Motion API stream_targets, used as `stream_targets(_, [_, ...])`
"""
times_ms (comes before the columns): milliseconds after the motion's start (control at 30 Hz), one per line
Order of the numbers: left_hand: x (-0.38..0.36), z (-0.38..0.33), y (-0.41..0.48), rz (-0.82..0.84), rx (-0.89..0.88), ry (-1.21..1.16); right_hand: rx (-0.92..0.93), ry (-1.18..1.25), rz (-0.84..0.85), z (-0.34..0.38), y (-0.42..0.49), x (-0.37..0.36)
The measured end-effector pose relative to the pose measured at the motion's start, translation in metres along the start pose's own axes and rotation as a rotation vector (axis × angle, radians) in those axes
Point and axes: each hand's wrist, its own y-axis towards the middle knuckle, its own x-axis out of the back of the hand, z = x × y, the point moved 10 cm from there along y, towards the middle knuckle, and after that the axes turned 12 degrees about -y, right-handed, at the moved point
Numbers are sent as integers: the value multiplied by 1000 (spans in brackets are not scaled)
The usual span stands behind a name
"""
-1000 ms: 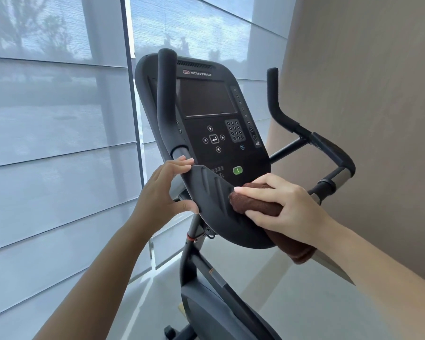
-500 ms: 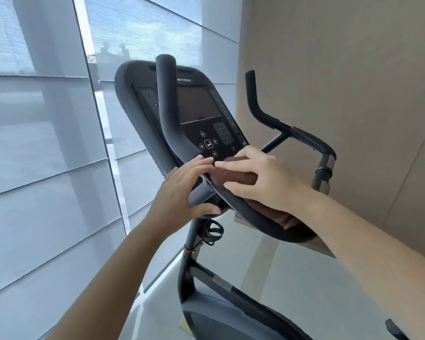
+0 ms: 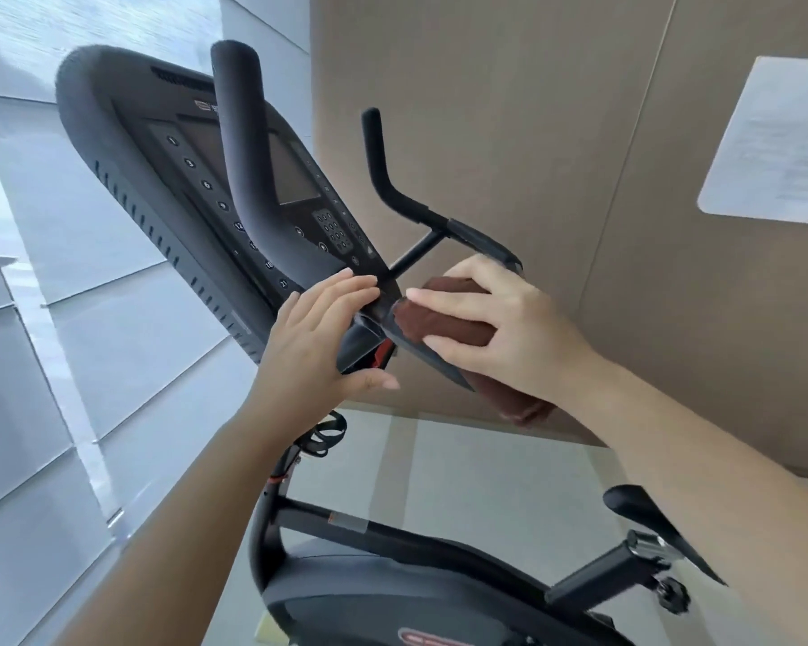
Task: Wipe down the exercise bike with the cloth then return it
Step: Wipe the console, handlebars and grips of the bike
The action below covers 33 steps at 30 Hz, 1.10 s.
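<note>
The black exercise bike (image 3: 393, 547) stands in front of me, its console (image 3: 169, 179) tilted and seen from the left side. My right hand (image 3: 500, 328) presses a folded brown cloth (image 3: 439, 319) onto the lower lip of the console, and the cloth's tail hangs below my wrist. My left hand (image 3: 318, 342) grips the console's bottom edge where the left handlebar (image 3: 248, 179) meets it, thumb underneath. The right handlebar (image 3: 393, 179) rises behind the cloth.
A window with grey blinds (image 3: 66, 342) fills the left. A beige wall (image 3: 556, 132) with a white paper sheet (image 3: 770, 142) is on the right. The bike's saddle (image 3: 658, 524) and seat post sit at lower right above a pale floor (image 3: 462, 473).
My view has swung left around the console, now seen more edge-on. My right hand slid the cloth from the console's lower middle towards its right lower edge. My left hand stayed on the bottom edge.
</note>
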Motion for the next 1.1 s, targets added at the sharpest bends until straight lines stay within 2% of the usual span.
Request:
stream_targets(133, [-1, -1, 0, 11, -9, 5, 37, -25, 67, 4, 1, -13])
stream_targets(267, [-4, 1, 0, -1, -10, -28, 64, -46, 41, -10, -34, -5])
stream_targets(467, [-4, -1, 0, -24, -11, -76, -130, 109, -63, -17, -22, 9])
stream_targets(533, [-3, 0, 0, -16, -9, -65, -120, 72, -99, 0, -2, 6])
stream_targets(667, [0, -1, -1, 3, -9, -37, -34, -119, -21, 21, 7, -12])
stream_targets(833, [0, -1, -1, 35, 2, 10, 21, -179, -160, 4, -31, 1])
stream_targets(967, [3, 0, -2, 50, 18, 27, -84, -102, -267, -29, -59, 8])
stream_targets(1100, [2, -4, -3, 73, 37, 70, -282, -36, -260, -72, -80, 10])
